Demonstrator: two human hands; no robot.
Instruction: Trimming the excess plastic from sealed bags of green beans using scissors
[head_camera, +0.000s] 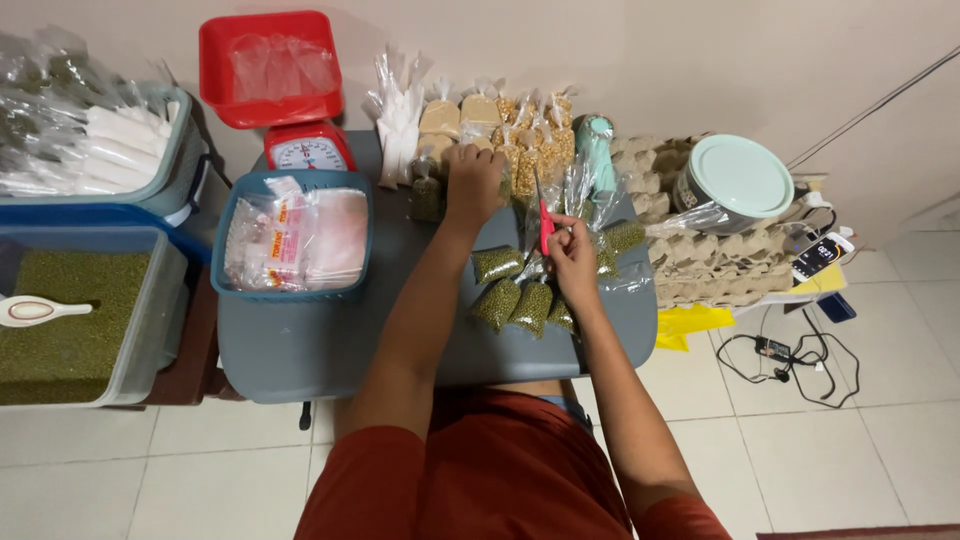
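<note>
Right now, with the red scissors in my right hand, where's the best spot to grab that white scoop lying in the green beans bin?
Take the white scoop by its narrow handle, which points right, toward the table. Come from above: it lies flat on the green beans, bowl end at the left, so the handle end is nearest your left hand.

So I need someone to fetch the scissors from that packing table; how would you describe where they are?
Find the grey table with the blue basket on its left. To the right, above the small bags of green beans, the right hand holds the scissors. They are the only red-handled thing among the clear bags.
</note>
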